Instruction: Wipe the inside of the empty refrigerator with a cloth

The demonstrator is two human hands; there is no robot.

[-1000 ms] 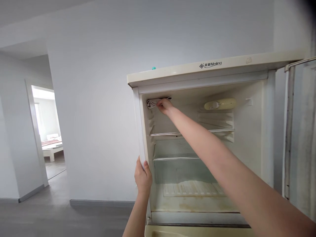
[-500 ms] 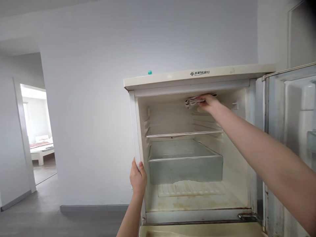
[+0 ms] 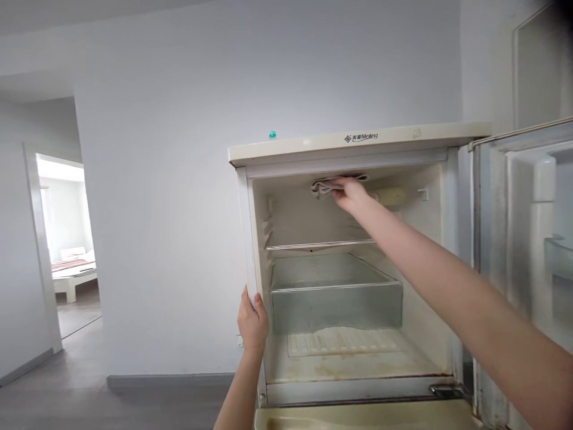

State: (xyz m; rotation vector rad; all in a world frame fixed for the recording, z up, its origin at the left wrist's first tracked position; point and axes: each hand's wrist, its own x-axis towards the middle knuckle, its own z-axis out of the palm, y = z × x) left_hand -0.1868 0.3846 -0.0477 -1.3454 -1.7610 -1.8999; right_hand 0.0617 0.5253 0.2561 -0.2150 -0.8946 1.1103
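Note:
An old cream fridge (image 3: 358, 143) stands open against a white wall. My right hand (image 3: 351, 194) reaches deep inside and presses a crumpled grey cloth (image 3: 326, 185) against the compartment's ceiling, fingers closed on it. My left hand (image 3: 253, 322) grips the fridge's left front edge, fingers wrapped round the frame. Below the cloth are a wire-edged glass shelf (image 3: 320, 245) and a clear drawer (image 3: 335, 295). A cream lamp housing (image 3: 391, 196) sits on the back wall just right of my hand.
The fridge door (image 3: 523, 269) stands open on the right, its inner racks facing me. A small green knob (image 3: 272, 135) sits on the fridge top. At far left a doorway (image 3: 67, 239) leads to a room with a bed. The fridge floor is stained yellow.
My right hand has swept the cloth along the ceiling from the left corner to the right, then back toward the middle. My left hand keeps its grip on the frame.

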